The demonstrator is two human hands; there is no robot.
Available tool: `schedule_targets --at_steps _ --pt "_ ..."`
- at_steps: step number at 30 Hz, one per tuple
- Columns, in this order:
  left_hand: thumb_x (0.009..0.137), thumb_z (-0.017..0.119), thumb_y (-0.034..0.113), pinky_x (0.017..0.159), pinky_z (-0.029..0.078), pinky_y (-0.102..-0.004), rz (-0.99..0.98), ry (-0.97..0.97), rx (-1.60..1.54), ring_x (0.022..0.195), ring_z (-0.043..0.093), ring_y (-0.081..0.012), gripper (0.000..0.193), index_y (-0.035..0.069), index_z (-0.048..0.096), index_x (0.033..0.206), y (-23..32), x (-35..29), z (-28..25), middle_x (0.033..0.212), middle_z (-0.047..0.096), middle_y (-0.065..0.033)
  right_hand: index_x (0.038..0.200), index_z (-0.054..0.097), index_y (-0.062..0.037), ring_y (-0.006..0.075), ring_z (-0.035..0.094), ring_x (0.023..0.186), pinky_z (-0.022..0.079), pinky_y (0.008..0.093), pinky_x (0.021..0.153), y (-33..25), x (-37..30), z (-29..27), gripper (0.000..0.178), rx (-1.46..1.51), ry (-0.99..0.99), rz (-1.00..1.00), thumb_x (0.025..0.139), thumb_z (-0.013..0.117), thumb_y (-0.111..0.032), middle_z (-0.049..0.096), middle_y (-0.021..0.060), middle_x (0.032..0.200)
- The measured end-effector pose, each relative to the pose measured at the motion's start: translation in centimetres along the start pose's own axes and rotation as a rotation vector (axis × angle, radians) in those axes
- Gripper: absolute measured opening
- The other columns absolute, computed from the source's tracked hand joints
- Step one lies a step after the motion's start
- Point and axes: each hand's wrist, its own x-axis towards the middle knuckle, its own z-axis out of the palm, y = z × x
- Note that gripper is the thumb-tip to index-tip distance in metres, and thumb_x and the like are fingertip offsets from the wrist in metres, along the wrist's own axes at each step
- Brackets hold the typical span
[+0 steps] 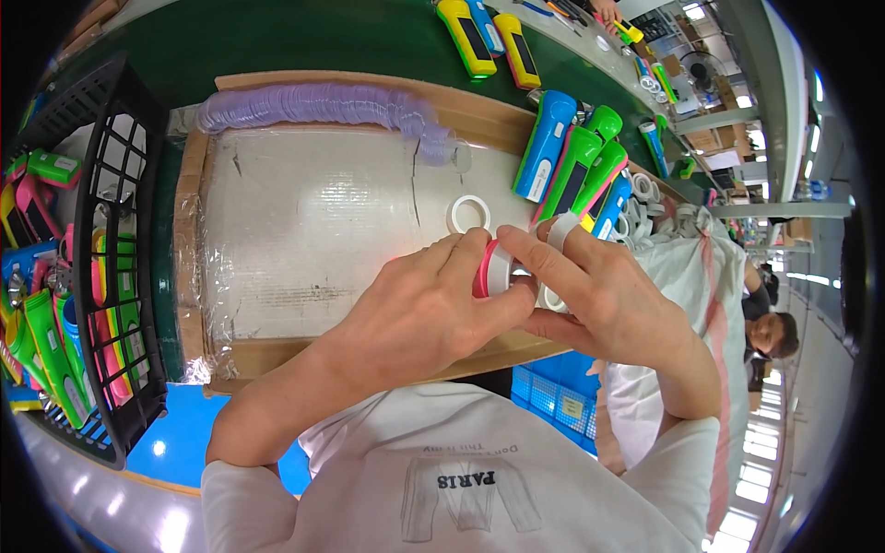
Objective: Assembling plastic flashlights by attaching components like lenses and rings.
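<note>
Over the right part of a shallow cardboard tray [304,276], my hands meet around a small round part [495,268] with a pink rim and a white ring-shaped side. My left hand [415,300] is closed on its pink side, thumb below and fingers above. From the other side my right hand [608,290] presses its index finger and thumb toward the white side. A white ring [561,230] sits at its bent fingers, and another white piece [552,298] shows partly below them. One loose white ring [469,214] lies on the tray just beyond my fingertips.
A row of clear purple-tinted discs [323,106] lines the tray's far edge. Blue, green and yellow flashlights [548,147] stand at its right corner, beside a white sack [682,276] and more white rings. At left is a black basket [115,267] of colourful flashlights. Another person [765,332] is at far right.
</note>
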Motion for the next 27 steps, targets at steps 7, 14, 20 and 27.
schedule_targets --at_steps 7,14,20,27 --pt "0.076 0.066 0.012 0.074 0.056 -0.0357 0.117 0.012 0.037 0.088 0.066 -0.0312 0.022 0.012 0.061 0.097 0.5 -0.7 0.2 0.102 0.059 -0.0269 0.125 0.058 -0.0024 0.0311 0.059 0.088 0.054 0.0358 0.070 0.2 -0.9 0.7 0.056 0.007 0.018 -0.233 0.071 0.070 -0.004 0.051 0.0172 0.112" --pt "0.077 0.069 0.020 0.068 0.057 -0.0341 0.085 0.041 0.039 0.084 0.066 -0.0304 0.024 0.010 0.062 0.098 0.5 -0.8 0.7 0.101 0.059 -0.0255 0.127 0.052 -0.0014 0.0228 0.062 0.071 0.050 0.0359 0.053 -0.6 -2.3 2.4 0.062 -0.058 0.046 0.130 0.076 0.078 -0.027 0.058 0.0088 0.080" --pt "0.075 0.068 0.014 0.062 0.056 -0.0318 0.020 0.045 0.025 0.077 0.066 -0.0260 0.023 0.012 0.062 0.098 -0.3 -0.2 0.0 0.096 0.060 -0.0215 0.132 0.051 -0.0038 0.0324 0.063 0.085 0.053 0.0369 0.067 -0.6 -0.4 -0.6 0.065 -0.053 -0.065 0.070 0.075 0.079 -0.018 0.055 0.0164 0.101" --pt "0.074 0.066 0.009 0.057 0.054 -0.0344 0.048 -0.014 -0.143 0.074 0.064 -0.0284 0.020 0.012 0.062 0.093 -1.0 0.3 -0.1 0.090 0.058 -0.0192 0.123 0.057 -0.0031 0.0333 0.060 0.090 0.053 0.0378 0.074 0.8 0.0 -0.2 0.055 0.124 -0.177 0.019 0.072 0.077 -0.003 0.050 0.0167 0.109"
